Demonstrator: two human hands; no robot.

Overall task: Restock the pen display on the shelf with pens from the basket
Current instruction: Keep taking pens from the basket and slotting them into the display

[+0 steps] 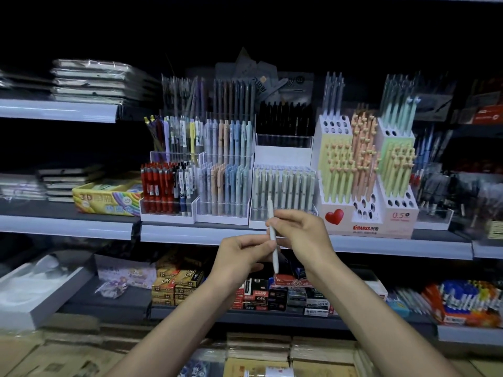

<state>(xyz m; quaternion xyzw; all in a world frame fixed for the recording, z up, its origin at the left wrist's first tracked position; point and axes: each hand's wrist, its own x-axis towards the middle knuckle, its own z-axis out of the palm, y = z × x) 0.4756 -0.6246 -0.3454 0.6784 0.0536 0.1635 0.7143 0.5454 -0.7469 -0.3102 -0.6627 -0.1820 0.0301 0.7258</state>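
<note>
Upper left of frame: wrapped flat stacks (89,80), smeared by blur; I can't tell what they are. Below them is a yellow box (106,198) with its print only partly legible.

Left of centre: tiered pen display (283,186) on the middle shelf (381,244), with red, pastel and grey-green rows. The back rows fade into the dark.

Centre: my left hand (239,257) pinches the pen (272,234) low on its barrel, thumb and fingertips on it. My right hand (302,232) grips the same pen higher up, fingers curled round it.

The pen is pale, off-white and slim, near upright with a slight tilt. Its top crosses the front of the grey-green row, and its lower end hangs before the small boxes (258,292) on the shelf below. My fingers cover its mid-barrel.

Right of centre: stepped stand with a red heart (334,216), holding yellow, peach and green pens.

Far right: stock is dark and blurred, cut off by the frame edge.
</note>
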